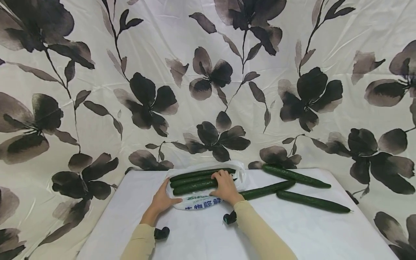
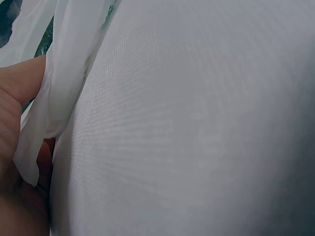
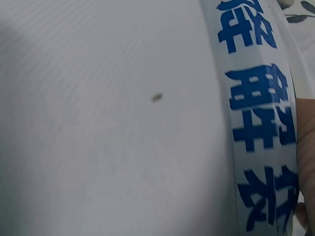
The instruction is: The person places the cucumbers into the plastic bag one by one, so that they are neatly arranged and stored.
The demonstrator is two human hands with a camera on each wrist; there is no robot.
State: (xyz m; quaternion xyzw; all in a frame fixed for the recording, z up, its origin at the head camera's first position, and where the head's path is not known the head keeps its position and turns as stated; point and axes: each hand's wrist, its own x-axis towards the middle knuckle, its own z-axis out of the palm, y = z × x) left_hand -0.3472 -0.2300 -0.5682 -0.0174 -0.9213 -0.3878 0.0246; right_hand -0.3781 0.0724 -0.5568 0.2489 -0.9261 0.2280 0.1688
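A white plastic bag [image 1: 241,172] with blue lettering lies with its mouth spread, and three dark green cucumbers [image 1: 195,186] rest side by side in it. At the bag's left end my left hand [image 1: 164,199] holds the film between thumb and fingers; the left wrist view shows the bag's edge [image 2: 69,64] folded over there. My right hand [image 1: 225,186] grips the nearest cucumber at its right part, fingers curled over the top and thumb on the near side. That hand hides the cucumbers' right ends. Blue print on the bag [image 3: 263,123] fills the right side of the right wrist view.
Three more cucumbers lie to the right: one at the back [image 1: 295,176], one slanting towards my right wrist [image 1: 268,190], one nearer the front [image 1: 313,201]. A white cloth covers the table [image 1: 195,238]. Behind it hangs a flowered curtain [image 1: 182,115].
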